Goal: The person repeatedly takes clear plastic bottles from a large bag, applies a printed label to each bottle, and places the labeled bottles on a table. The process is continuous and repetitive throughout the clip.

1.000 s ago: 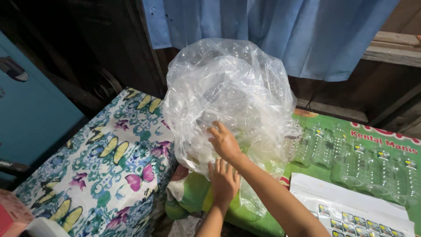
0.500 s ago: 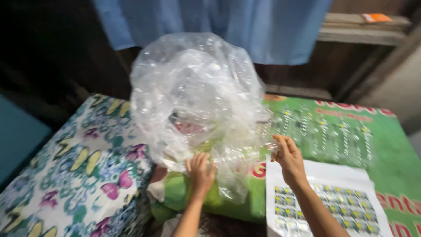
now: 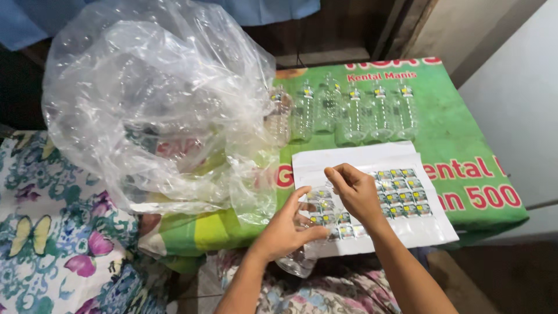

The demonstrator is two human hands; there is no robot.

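Two hands working low in the head view, over the near edge of a white sticker sheet (image 3: 372,160). Left hand (image 3: 288,227) curling around a clear plastic bottle (image 3: 302,256), thumb and fingers closed on its sides, bottle lying across the sheet's near-left corner and partly hidden by the hand. Right hand (image 3: 357,192) resting just above the bottle, thumb and forefinger pinched together at the bottle's upper side; cannot tell whether a sticker is caught in that pinch. Rows of small square stickers (image 3: 401,189) showing on the sheet to the right of the right hand.

Sheet lying flat on a green printed banner (image 3: 465,134) covering the table. Six or so empty clear bottles (image 3: 349,110) lying side by side on the banner beyond the sheet, caps pointing away, each with a small label near the neck.

Large clear plastic bag (image 3: 157,99) bulging at the left, crumpled, more bottles faintly visible inside, its lower edge near the left hand but apart from it. Butterfly-patterned cloth (image 3: 40,232) showing at the lower left, beneath the bag.
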